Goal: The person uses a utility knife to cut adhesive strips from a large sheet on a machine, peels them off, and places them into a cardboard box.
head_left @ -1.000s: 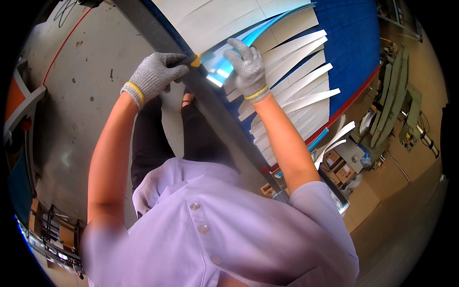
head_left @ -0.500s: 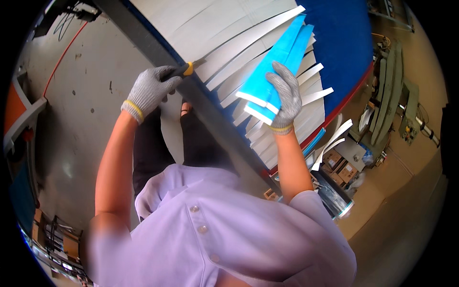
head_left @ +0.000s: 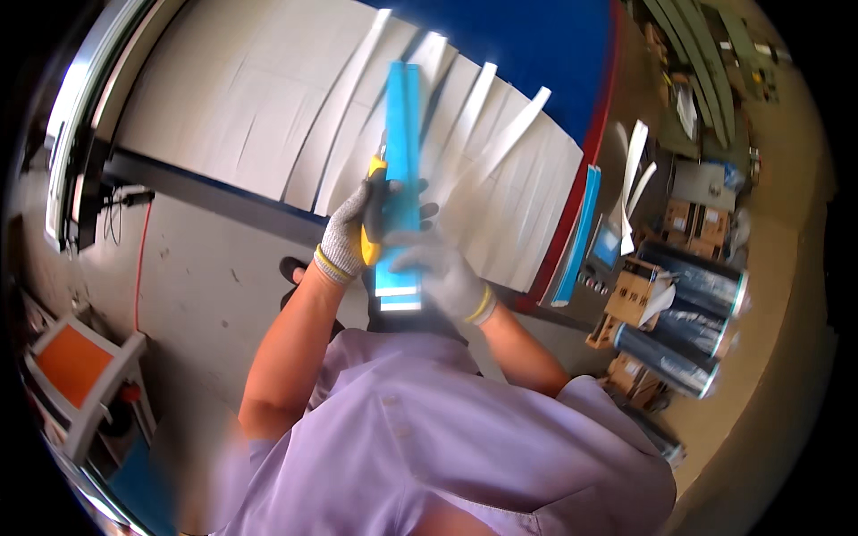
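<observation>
Pointing away from the person, two long blue strips (head_left: 402, 179) lie side by side between the hands, above the near edge of the counter. Their white ends are close to the person's belly. The gloved left hand (head_left: 350, 234) has its fingers clamped around a yellow and black cutter (head_left: 370, 246), right beside the strips. Dark fingertips poke out past the strips' right side. The gloved right hand (head_left: 450, 279) is at the lower part of the strips, but it is blurry, so I cannot tell if its fingers are pinched on them or apart.

Past the hands, lots of white strips (head_left: 474, 112) cover much of the blue counter (head_left: 545, 40), and some of their ends curl up. The counter has a red edge (head_left: 601, 112). To the right, more blue strips (head_left: 579, 232) hang near brown boxes (head_left: 633, 293) and dark rolls (head_left: 666, 359). On the left, a red cord (head_left: 143, 259) lies near an orange panel (head_left: 76, 362).
</observation>
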A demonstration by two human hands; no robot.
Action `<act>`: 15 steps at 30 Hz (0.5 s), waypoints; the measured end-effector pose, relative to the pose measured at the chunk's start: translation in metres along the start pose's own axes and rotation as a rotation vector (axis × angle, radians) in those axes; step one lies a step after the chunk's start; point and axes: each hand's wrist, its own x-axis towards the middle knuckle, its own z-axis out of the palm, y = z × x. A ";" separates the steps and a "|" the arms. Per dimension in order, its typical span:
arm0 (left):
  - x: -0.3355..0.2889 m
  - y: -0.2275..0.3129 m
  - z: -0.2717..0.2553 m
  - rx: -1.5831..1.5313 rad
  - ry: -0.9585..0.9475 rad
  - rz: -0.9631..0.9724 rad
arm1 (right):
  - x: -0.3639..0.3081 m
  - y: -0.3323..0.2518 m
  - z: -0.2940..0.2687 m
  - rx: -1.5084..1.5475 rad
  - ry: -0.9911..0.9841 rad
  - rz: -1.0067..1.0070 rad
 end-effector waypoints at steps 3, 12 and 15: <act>0.011 -0.019 -0.011 0.164 0.003 -0.101 | -0.027 0.017 -0.022 0.365 0.158 0.202; 0.050 -0.115 0.030 0.967 0.217 -0.075 | -0.084 0.076 0.003 -0.291 0.837 0.247; 0.059 -0.138 0.055 1.065 0.044 -0.125 | -0.101 0.072 -0.016 -0.291 0.965 0.237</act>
